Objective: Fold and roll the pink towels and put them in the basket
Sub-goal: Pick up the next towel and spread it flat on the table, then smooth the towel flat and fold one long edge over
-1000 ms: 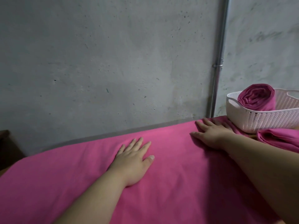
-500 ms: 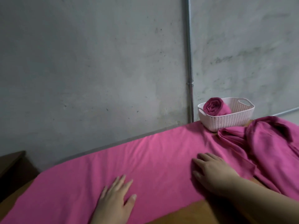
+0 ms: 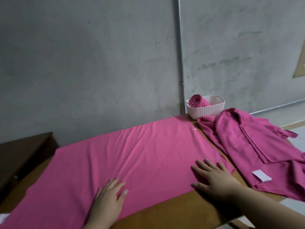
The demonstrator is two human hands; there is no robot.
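Under left hand [image 3: 107, 202], fingers spread flat, towel [image 3: 132, 154] lay open across table [image 3: 173, 212]. Right hand [image 3: 214, 179] pressed flat, fingers splayed, on its near right corner. Step, likely: smoothing before fold; next called for pinching an edge. Beyond right hand: basket [image 3: 214, 109] holding one roll [image 3: 198, 101]. Right of it, heap [image 3: 255, 146] crowded towel's end.

Before you the spread towel [image 3: 132, 154] is bright plain pink, with no pattern. At your 3 o'clock the heaped towels [image 3: 247, 146] run a deeper magenta, with a white label [image 3: 261, 177] on them. At 1 o'clock the basket [image 3: 209, 110] is off-white with a fine woven lattice in its wall, and the rolled towel [image 3: 196, 101] in it is dark magenta. The tabletop [image 3: 173, 210] shows warm brown. The wall [image 3: 82, 63] is mottled grey, and the pipe [image 3: 179, 55] on it is dull silver. The cabinet [image 3: 24, 151] at 9 o'clock is dark brown.
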